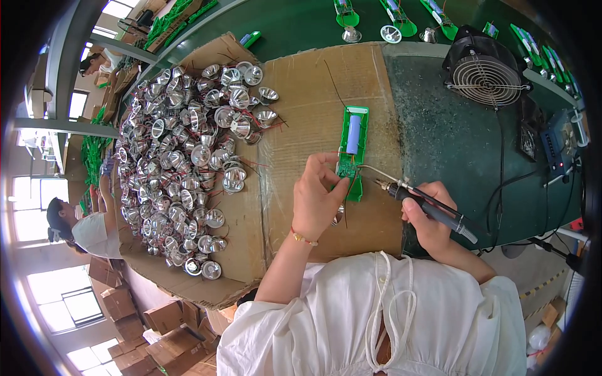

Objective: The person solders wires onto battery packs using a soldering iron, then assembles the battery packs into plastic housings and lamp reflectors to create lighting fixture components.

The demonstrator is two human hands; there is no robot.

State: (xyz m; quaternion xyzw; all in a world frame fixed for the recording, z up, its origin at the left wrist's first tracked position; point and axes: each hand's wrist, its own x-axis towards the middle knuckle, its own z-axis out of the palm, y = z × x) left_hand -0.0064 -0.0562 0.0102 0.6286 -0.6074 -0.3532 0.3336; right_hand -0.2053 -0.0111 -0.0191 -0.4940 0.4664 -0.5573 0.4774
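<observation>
The left hand (316,199) is over the lower part of a long green case (364,141). Its fingers are bent and the thumb is close to them, so the hand is narrow, not wide. The fingertips are at the little green circuit board (347,168) inside the case. Thin wires are there too, but I cannot tell if the fingers pinch one. A thin bracelet (304,239) is on that wrist.

The right hand (429,234) is closed around a soldering iron (446,216) with a dark handle. The thumb presses on its side. A thin bent metal tube (379,172) on it points at the circuit board. I cannot tell if the tip touches.

The case lies on a flat piece of brown cardboard (307,106), in front of the person. A purple-blue battery (353,135) sits in it, above the board. A shiny cup (339,215) peeks out beside the left hand, near the case's bottom end. A big pile of shiny cups (188,156) with thin wires is on the left. On the right, a round fan (486,81) stands on the green table (451,144).
</observation>
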